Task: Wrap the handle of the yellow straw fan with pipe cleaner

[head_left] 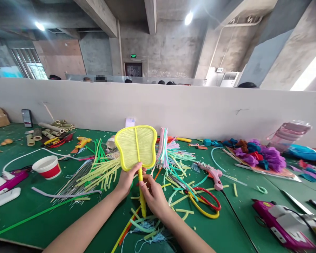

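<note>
A yellow hand fan (125,147) with a rounded, notched outline stands upright in front of me, a central rib running down its face. My left hand (126,181) grips the top of its wrapped handle, just under the fan's face. Lower on the same handle, my right hand (153,191) pinches it between thumb and fingers. Pale yellow-green strips (102,174) lie to the left of the fan. Light blue tassels (158,237) rest on the table below the handle's tip. Scissors (204,202) with red and yellow handles lie right of my right hand.
A pink glue gun (213,175) and its black cord lie to the right. Left are a paper cup (46,168), thin metal wires (71,186) and bamboo tubes (52,127). Purple power strips (281,225) sit at both sides. A white partition (213,109) closes the table's back.
</note>
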`<state>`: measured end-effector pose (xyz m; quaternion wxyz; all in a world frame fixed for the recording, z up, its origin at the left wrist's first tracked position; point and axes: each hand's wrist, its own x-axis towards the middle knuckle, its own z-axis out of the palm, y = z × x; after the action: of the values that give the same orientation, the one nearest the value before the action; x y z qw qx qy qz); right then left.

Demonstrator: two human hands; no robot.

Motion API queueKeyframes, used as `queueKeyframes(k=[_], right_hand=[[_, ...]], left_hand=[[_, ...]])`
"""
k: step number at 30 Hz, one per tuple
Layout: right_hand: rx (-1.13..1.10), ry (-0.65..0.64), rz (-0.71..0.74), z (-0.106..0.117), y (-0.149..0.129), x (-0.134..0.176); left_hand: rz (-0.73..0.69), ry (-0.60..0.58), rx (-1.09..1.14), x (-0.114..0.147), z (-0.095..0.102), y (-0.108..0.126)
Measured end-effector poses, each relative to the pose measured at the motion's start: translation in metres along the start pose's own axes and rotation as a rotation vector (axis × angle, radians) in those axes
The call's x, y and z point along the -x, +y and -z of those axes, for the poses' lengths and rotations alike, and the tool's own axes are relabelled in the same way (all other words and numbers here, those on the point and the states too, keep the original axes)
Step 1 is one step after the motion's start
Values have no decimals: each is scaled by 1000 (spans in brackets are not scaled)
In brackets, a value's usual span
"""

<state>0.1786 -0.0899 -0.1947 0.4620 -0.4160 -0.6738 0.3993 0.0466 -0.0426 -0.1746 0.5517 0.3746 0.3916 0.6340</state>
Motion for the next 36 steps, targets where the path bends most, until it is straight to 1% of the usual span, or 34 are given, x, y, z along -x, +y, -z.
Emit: queueKeyframes(k=[2,5,8,11,13,15,18,22,26,30,33,34,36], right_hand=[[19,44,-7,8,-2,-3],[29,168,-38,24,-1,-10],[50,289,-65,39,8,-17],[107,315,-72,45,15,-21],[167,271,-59,43,17,-21],[241,187,-22,37,16,-17],[371,58,71,24,12,-9],[536,-41,160,12,2,-3],[669,-126,181,12,-9,-11],[779,-258,166,19,-17,-20],[830,-367,165,18,-19,-21],[839,-388,166,17,-19,-20],[846,-411,171,14,-18,-18]], left_hand=[[-34,41,22,-11,9,9],[-65,91,73,-31,28,27],[-22,55,106,-47,47,43],[53,-15,84,-55,59,51],[90,-61,41,-55,62,51],[108,-107,-21,-53,62,48],[109,-160,-134,-49,60,39],[120,-151,-296,-52,59,25],[217,-143,-432,-59,66,16],[316,-187,-516,-61,71,14],[343,-268,-558,-55,69,15],[359,-315,-572,-52,68,17],[429,-447,-612,-45,68,22]])
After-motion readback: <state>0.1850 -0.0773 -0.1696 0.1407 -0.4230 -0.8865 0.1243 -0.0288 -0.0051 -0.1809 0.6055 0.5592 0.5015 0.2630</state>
